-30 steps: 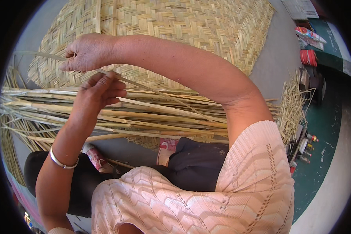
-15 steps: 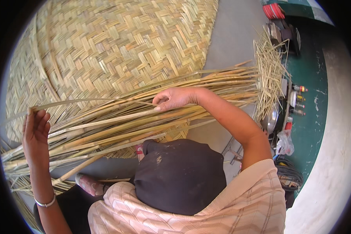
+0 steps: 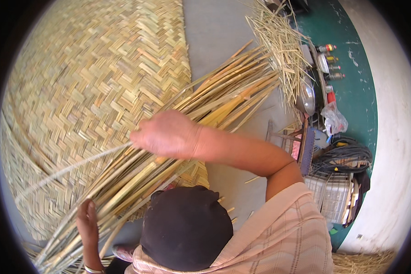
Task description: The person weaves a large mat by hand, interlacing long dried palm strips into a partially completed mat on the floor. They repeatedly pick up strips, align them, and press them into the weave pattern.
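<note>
My right hand is closed, pinching the end of a long, pale split reed strip. From its fingers the strip slants down and left over a large herringbone-woven reed mat. Lower left, my left hand is beside a loose bundle of long reed strips, its short fingers pointing up, apart from the held strip. Its grip looks loose, with nothing visible in it. The bundle runs diagonally under my right wrist, covering part of the mat's near edge. A dark-covered rounded form sits in front of my body.
A heap of short straw offcuts lies at the bundle's far end. To the right are a metal bowl, small bottles, a plastic bag, coiled black cable and a pale crate along the green-and-white wall.
The view has turned and shifted. My left hand has let go of the strip and dropped beside the bundle. My right hand has carried the strip's end left over the mat.
</note>
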{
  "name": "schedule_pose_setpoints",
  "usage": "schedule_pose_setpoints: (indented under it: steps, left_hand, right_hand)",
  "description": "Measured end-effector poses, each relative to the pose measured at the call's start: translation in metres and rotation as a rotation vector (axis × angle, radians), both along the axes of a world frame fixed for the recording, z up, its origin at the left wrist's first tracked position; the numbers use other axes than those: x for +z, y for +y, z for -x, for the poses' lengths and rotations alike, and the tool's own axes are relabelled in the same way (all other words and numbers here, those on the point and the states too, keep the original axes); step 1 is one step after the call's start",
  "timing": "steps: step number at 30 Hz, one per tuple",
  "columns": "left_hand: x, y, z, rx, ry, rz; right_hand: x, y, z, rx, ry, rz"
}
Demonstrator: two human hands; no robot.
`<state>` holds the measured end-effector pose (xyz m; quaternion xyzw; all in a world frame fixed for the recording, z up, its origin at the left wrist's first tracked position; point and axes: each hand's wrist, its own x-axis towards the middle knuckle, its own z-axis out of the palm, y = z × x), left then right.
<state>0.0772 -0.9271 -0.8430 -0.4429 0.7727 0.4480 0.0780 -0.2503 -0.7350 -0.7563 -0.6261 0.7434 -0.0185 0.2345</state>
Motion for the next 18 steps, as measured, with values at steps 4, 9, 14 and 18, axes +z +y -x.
schedule_pose_setpoints:
  steps: [4, 9, 14, 18]
  left_hand:
    - [0.029, 0.024, 0.011, -0.194, 0.053, -0.176]
    - [0.036, 0.039, 0.011, -0.364, 0.016, -0.11]
    - [0.026, 0.039, 0.01, -0.313, 0.04, -0.05]
    - [0.03, 0.018, 0.017, 0.457, 0.189, -0.572]
  right_hand:
    - [-0.022, 0.001, -0.015, -0.072, 0.016, 0.035]
    - [-0.068, 0.005, -0.016, -0.085, 0.042, 0.163]
    - [-0.088, 0.01, -0.014, -0.004, 0.085, 0.241]
    - [-0.088, 0.005, -0.036, 0.058, 0.149, 0.568]
